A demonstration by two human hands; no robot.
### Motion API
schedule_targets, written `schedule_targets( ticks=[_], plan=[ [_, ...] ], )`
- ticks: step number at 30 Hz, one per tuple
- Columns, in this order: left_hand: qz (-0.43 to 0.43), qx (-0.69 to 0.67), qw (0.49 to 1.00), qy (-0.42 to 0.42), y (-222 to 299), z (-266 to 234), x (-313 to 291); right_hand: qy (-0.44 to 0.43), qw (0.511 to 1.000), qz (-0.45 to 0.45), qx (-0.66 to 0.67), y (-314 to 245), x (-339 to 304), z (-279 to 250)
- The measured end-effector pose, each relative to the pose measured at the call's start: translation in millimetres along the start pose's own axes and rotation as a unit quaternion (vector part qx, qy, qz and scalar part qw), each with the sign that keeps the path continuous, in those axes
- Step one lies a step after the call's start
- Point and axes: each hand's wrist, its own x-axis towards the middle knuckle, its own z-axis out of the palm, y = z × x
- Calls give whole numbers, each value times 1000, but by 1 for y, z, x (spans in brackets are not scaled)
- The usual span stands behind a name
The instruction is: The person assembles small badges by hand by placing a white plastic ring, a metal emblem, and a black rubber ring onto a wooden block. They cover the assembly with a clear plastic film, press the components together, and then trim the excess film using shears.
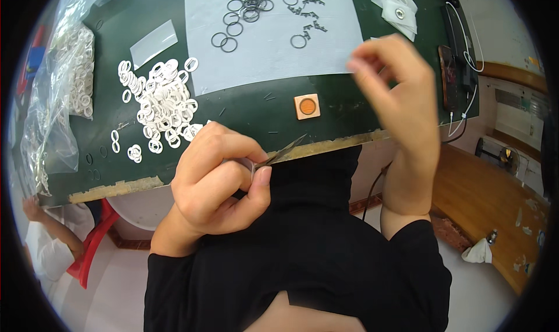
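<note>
My left hand (218,178) is closed in front of the table's near edge. Between its thumb and fingers sits a slim, dark, pointed metal tool that looks like tweezers (286,148), its tip angled up to the right. Something pale and curved shows by the fingertips, mostly hidden. Raised over the right part of the table is my right hand (402,87), fingers bent toward the thumb and blurred by motion; I cannot make out anything in it. A small square wooden block (307,107) with a round orange-brown centre lies on the table between the hands.
White flat rings (166,99) lie heaped at left, beside a clear bag (81,76) of more. Black rings (250,9) and small black parts (308,9) rest on a pale sheet (279,64). Small packets (399,9), a phone (447,76) and cables stand right. Someone sits lower left.
</note>
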Motion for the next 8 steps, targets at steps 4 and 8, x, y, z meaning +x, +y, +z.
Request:
schedule_targets(
  ticks=[4,8],
  plan=[
    [8,-4,1000,12,4,-3,2,186,981,26,55,8,14,-55],
    [-10,-9,1000,22,1,0,-4,139,989,42,15,22,7,-63]
  ],
)
